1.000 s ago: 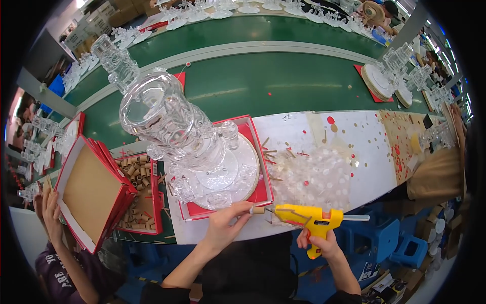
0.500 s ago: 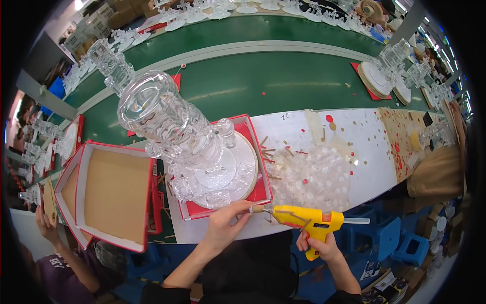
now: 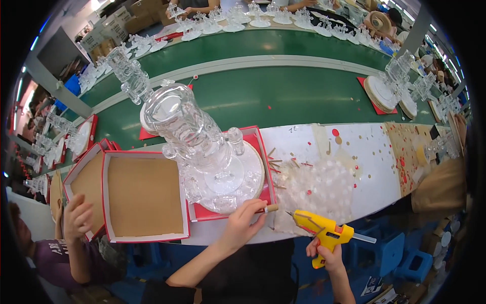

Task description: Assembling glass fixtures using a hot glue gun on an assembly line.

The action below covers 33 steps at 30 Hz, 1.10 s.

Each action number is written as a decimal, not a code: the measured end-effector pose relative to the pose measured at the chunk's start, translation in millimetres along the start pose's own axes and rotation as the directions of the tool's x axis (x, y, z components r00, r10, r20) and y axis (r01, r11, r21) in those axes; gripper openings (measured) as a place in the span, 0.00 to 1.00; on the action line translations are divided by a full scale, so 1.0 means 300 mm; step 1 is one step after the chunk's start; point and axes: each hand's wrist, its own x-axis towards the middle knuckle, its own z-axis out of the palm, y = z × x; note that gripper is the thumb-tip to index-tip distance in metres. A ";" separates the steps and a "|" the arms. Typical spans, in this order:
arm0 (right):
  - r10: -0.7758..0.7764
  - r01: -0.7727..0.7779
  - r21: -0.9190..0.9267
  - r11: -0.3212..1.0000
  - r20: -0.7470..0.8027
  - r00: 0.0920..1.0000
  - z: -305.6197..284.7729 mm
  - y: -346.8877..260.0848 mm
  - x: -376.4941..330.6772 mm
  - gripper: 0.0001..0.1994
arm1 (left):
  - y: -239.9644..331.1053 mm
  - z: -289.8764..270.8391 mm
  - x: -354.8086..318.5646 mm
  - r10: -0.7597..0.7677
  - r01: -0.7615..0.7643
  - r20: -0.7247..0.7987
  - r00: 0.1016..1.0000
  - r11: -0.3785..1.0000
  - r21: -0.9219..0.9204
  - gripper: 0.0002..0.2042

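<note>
My left hand (image 3: 244, 223) pinches a short tan cylinder (image 3: 273, 207) by the front edge of the work surface, beside a red box. My right hand (image 3: 326, 254) is wrapped round the handle of a yellow glue gun (image 3: 324, 228). A clear glue stick pokes out of its back end, and its nozzle points left at the cylinder, a small gap apart. In the red box (image 3: 269, 172) stands a tall clear ornament (image 3: 195, 131) on a round, pale base (image 3: 250, 169).
To the left lie open red-edged boxes (image 3: 144, 195) with brown insides. Thin brown sticks (image 3: 276, 164) and clear plastic sheeting (image 3: 319, 187) cover the white board (image 3: 369, 172). A green conveyor (image 3: 283, 93) runs behind. A co-worker's hand (image 3: 78, 218) is raised at left. Blue stools (image 3: 412, 263) stand below right.
The glue gun has drawn back rightward from the cylinder, opening a gap at its nozzle. The open boxes have shifted, and the co-worker's hand has risen. The whole view has tilted slightly.
</note>
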 end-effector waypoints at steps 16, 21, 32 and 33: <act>-0.059 0.059 0.043 0.997 0.008 0.998 -0.060 0.059 -0.005 0.12 | 0.071 0.011 0.077 -0.273 0.167 0.236 0.933 0.907 0.387 0.04; -0.084 0.083 0.047 0.995 0.000 0.997 -0.057 0.058 0.016 0.12 | 0.057 0.029 0.126 -0.294 0.104 0.380 0.877 0.888 0.448 0.02; -0.140 0.138 0.042 0.990 0.041 0.989 -0.005 0.034 0.092 0.11 | 0.053 0.028 0.151 -0.267 -0.049 0.505 0.821 0.848 0.528 0.03; -0.130 0.130 -0.018 0.991 -0.045 0.990 0.020 0.022 0.107 0.12 | 0.048 0.025 0.128 -0.279 -0.026 0.463 0.841 0.835 0.550 0.03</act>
